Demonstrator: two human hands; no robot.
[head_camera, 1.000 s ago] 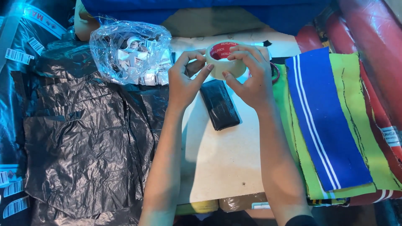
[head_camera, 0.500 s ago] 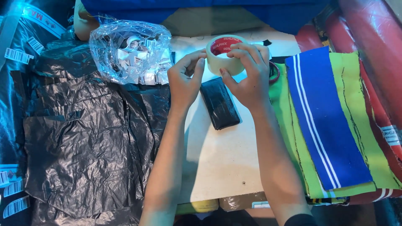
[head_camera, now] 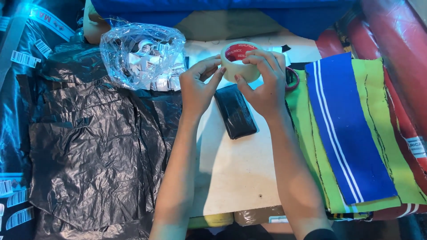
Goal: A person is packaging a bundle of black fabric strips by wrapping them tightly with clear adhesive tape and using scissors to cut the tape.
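Pale, scuffed tabletop runs down the middle of the view, crowded on both sides. To the left lie crumpled black plastic sheets, with a clear bag of small white items at their far edge. To the right sits a stack of bright green fabric topped by a blue strip with white stripes, and rolls of red material lie beyond it.

Both hands are raised over the far part of the table around a roll of pale tape with a red core. The right hand wraps the roll from its right side, fingers curled over the top and the thumb pressed to the near face, so it carries the roll. The left hand is loosely curled, its thumb and forefinger tips touching the roll's left edge rather than clasping it.

Directly under the hands, a slim packet wrapped in black plastic lies on the bare table, untouched.

Judging from the grip, the step in hand looks like searching for the loose end of the tape. That would call for a fingernail to catch the edge while the right hand steadies the roll; no free tab is visible.
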